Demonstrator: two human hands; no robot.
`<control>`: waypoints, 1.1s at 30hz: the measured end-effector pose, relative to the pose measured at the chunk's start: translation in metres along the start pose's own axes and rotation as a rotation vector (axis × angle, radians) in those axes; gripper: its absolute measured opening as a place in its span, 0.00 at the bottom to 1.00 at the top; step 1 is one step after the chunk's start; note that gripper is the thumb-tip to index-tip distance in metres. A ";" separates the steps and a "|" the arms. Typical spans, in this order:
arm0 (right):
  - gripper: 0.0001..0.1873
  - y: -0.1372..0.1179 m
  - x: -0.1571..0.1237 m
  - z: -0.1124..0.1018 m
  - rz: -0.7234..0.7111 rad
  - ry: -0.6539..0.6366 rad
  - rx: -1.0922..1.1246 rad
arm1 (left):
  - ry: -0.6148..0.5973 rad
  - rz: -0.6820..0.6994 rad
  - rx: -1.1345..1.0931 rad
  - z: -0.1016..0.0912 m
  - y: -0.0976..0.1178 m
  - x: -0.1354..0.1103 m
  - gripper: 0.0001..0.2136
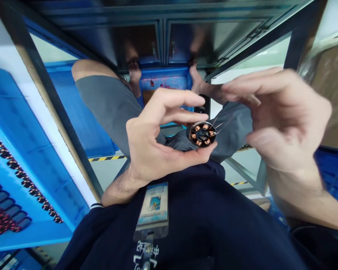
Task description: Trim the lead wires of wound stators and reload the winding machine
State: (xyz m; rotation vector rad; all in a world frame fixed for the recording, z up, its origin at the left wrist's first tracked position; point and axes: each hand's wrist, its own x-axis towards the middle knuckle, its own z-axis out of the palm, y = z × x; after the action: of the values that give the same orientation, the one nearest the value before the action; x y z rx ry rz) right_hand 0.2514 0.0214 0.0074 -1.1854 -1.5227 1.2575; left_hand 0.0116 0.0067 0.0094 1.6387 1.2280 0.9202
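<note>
A small round motor stator (202, 134) with copper windings and a dark core sits between the thumb and fingers of my left hand (154, 138). Thin wire ends (217, 126) stick out from its right side. To the right, my right hand (287, 116) is raised apart from the stator, slightly blurred. Its fingers are curved and its thumb is spread away from them, with nothing seen between them.
At the left stands a blue tray (49, 168) holding rows of copper-wound stators (25, 180) and red-wound parts (2, 219). A blue bin (169, 77) lies on the floor between my feet. Dark metal frame legs (53, 97) flank me. A badge (153, 206) hangs on my chest.
</note>
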 end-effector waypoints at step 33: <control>0.13 -0.003 -0.011 0.019 0.064 0.110 0.057 | 0.320 0.276 -0.039 0.006 -0.018 -0.021 0.15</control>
State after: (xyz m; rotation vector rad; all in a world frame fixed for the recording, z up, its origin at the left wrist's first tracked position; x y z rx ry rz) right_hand 0.2348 0.0067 0.0071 -1.2545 -1.3696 1.2485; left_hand 0.0066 -0.0124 -0.0107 1.7013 1.1989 1.4136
